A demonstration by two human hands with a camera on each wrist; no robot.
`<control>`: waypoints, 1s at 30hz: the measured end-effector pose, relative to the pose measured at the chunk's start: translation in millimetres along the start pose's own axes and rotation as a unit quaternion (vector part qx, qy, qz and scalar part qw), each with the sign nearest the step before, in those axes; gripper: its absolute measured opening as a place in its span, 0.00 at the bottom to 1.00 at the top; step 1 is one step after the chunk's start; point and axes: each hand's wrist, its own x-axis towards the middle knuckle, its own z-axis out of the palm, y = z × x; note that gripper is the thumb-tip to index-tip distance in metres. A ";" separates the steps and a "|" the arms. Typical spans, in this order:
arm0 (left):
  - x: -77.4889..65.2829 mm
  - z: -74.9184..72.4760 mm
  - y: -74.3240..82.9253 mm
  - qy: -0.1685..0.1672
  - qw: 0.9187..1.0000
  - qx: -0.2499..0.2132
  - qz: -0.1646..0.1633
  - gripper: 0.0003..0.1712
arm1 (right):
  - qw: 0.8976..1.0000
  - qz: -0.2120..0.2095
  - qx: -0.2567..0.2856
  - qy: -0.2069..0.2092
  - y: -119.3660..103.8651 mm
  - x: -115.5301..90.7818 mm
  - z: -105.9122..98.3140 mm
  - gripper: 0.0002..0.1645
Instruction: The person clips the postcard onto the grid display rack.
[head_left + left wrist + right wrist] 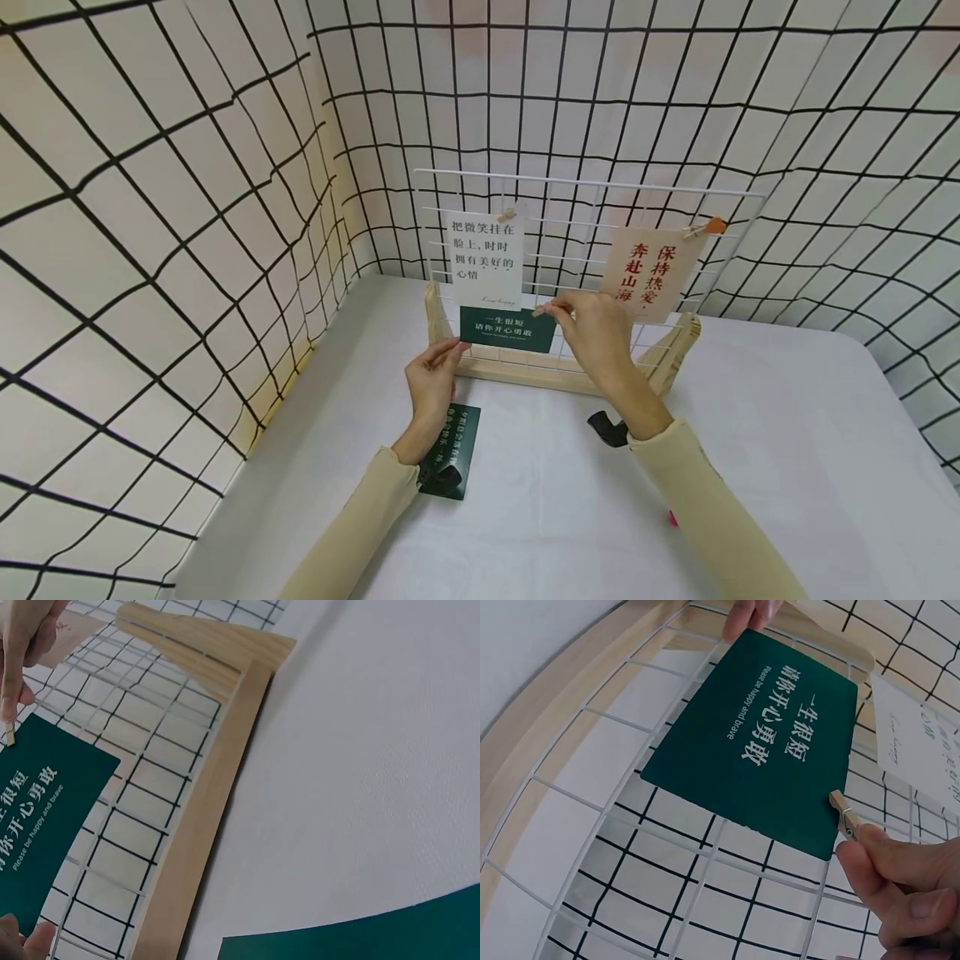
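**Green card held before the wire rack, clothespin at its edge**

The green card is held in front of the rack's lower part, just below a pinned white card. Its lower left corner is pinched by the left hand; the clothespin is pinched between thumb and finger by the right hand, with its tip at the card's upper right edge. Whether a wire has been caught along with the card cannot be made out clearly from these angles.

If only card is gripped by the pin, a fall onto the wooden base or the bench could be caused by letting go. Even if a wire is caught, sagging or tilting would be likely, since the weight would be hung off-centre from one corner. The white card could be knocked askew if the right hand is lifted carelessly, and the second green card, lying on the bench, could be dragged if the left hand is drawn back low.
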 end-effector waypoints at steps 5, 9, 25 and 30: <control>1.4 -0.2 -1.1 -0.010 1.000 0.005 -0.001 0.16 | 1.000 0.003 0.013 -0.001 1.0 -1.0 -0.6 0.11; 1.8 -1.3 -0.6 -0.023 1.000 0.008 -0.004 0.16 | 1.000 0.006 0.005 -0.004 1.0 -3.6 -2.2 0.15; -2.9 -51.1 20.1 -0.187 0.958 0.219 0.020 0.13 | 0.988 0.087 0.114 -0.061 30.2 -59.5 -35.9 0.20; 7.9 -81.2 28.7 -0.278 0.895 0.347 0.004 0.15 | 0.969 0.157 0.136 -0.130 53.1 -92.1 -48.5 0.23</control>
